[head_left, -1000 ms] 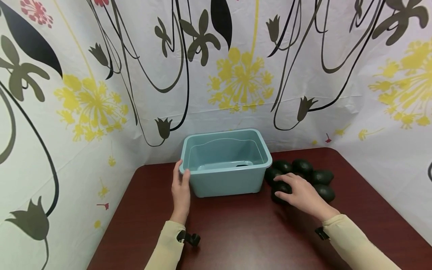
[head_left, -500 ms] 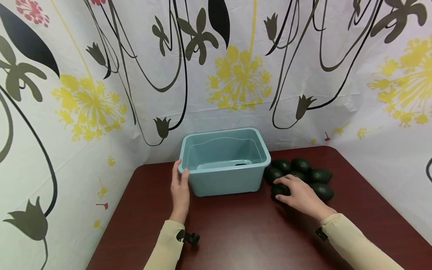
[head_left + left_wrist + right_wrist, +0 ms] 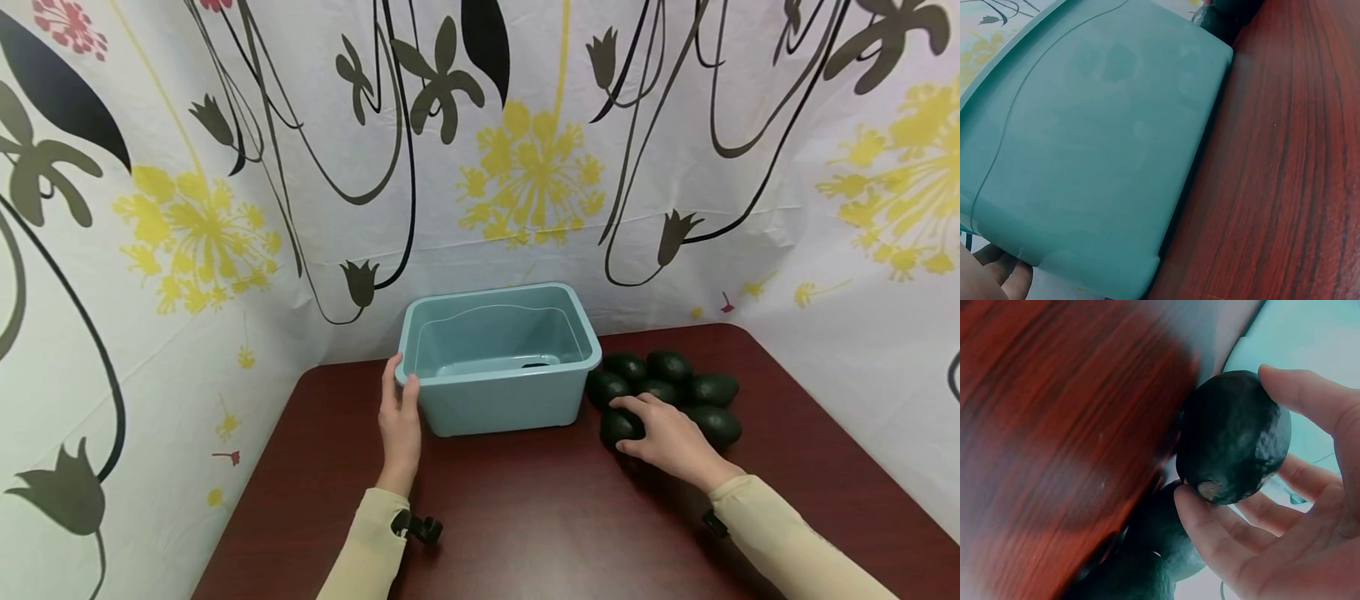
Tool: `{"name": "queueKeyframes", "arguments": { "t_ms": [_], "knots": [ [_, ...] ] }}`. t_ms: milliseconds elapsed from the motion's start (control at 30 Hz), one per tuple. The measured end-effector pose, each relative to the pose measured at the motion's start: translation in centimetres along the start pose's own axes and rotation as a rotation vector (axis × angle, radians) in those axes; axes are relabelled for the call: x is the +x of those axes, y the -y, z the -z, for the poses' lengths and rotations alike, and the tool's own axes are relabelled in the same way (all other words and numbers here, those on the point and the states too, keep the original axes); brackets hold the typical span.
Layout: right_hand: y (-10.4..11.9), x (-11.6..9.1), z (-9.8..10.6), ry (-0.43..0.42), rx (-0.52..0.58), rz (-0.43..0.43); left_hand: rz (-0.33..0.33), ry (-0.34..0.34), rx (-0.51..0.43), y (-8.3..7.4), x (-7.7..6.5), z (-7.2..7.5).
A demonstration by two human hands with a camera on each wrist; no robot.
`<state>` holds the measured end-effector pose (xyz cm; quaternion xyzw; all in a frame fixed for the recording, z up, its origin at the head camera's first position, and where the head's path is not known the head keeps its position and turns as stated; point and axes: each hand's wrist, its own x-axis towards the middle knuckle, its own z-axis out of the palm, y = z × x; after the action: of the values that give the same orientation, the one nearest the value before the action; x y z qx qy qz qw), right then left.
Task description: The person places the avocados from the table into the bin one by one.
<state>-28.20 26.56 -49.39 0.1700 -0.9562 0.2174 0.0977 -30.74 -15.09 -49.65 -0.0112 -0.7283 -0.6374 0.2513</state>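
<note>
A light blue plastic bin [image 3: 498, 407] stands at the table's far side. My left hand [image 3: 401, 433] holds its front left corner, thumb at the front and fingers along the left end; in the left wrist view those fingers [image 3: 1017, 278] bend against the bin's end. To the right of the bin, my right hand [image 3: 670, 437] grips a dark green avocado [image 3: 621, 427] at the near edge of a group. The right wrist view shows thumb and fingers spread around this avocado [image 3: 1235, 434], its stem scar visible and other avocados close below it.
Several more avocados [image 3: 670, 367] lie bunched beside the bin's right end. A small dark shape [image 3: 536, 365] shows on the bin's floor. The reddish-brown wooden table [image 3: 525, 517] stretches toward me, and a flower-patterned cloth [image 3: 480, 258] hangs behind and at both sides.
My right fingers have shifted slightly on the near avocado, which has turned or moved a little left. The left hand stays at the bin's corner; the head view has shifted slightly.
</note>
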Motion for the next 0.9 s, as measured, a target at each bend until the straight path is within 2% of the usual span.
{"name": "queueKeyframes", "arguments": {
  "t_ms": [900],
  "knots": [
    [-0.17,0.10,-0.67,0.002,0.033,0.044,-0.033,0.003,0.008,0.18,0.19,0.10]
  ]
}}
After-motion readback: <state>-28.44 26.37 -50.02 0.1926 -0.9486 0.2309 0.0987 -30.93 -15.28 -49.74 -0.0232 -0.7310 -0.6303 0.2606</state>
